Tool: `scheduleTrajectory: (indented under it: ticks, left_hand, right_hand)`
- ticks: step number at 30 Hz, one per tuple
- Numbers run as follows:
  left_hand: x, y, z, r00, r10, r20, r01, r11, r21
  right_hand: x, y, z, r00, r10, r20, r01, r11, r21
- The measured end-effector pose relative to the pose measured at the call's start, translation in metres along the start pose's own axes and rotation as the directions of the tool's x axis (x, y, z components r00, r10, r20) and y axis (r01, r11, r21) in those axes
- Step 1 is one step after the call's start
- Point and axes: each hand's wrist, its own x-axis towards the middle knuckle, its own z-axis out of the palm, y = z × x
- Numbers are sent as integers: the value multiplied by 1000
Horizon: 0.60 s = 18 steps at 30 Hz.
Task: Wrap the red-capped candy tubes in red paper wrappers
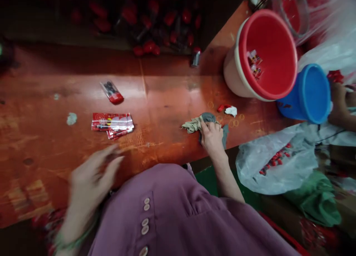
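Note:
My right hand (pixel 213 138) is at the front part of the orange table, its fingers closed on a crumpled greenish-grey cloth (pixel 193 125). A darker grey piece of cloth shows behind and beneath that hand. My left hand (pixel 93 178), smeared by motion, hovers by the table's near edge with thumb and fingers apart and nothing visible between them. Beyond it lie red printed packets (pixel 112 121), overlapping, with slim items under clear film. Farther back rests a clear pack with a red end (pixel 111 92) and dark contents.
At the right stand a red bucket (pixel 268 55) nested in a white one, and a blue bucket (pixel 315 92). Another person's hand (pixel 339 104) is beside the blue one. Rubber bands (pixel 234 123) and a white scrap (pixel 231 111) lie near the cloth. A dark box of red-capped items stands behind.

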Motion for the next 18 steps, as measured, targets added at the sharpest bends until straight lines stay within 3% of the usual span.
scheduleTrajectory:
  ticks: [2,4,6,8,10,13,15,18]
  left_hand:
    - [42,13,58,962,244,123,-251,967,47]
    - [78,32,115,871,407,275,-445,891,90]
    - [99,49,160,774,454,441,-563,813,151]
    - [105,57,189,717,462,521,-631,748,205]
    - [104,55,203,675,511,531,-692,689,216]
    - [104,48,208,642,625,444,-751,630,200]
    - [107,48,205,659,666,349,-749,624,224]
    - [113,53,190,702,686,190,-709,649,275]
  right_hand:
    - [3,3,6,998,-36,-59,36,999,0]
    - [6,7,8,987,-80,-140,84,996,27]
    - [5,13,7,968,-109,-225,125,990,59]
    - [4,22,2,952,-112,-286,143,986,90]
    - [6,31,-6,948,-119,-296,170,973,154]
    - [31,41,-23,953,-142,-269,219,935,280]
    - [66,43,-35,948,-137,-288,228,922,313]
    - [141,37,-45,940,-151,-305,272,872,406]
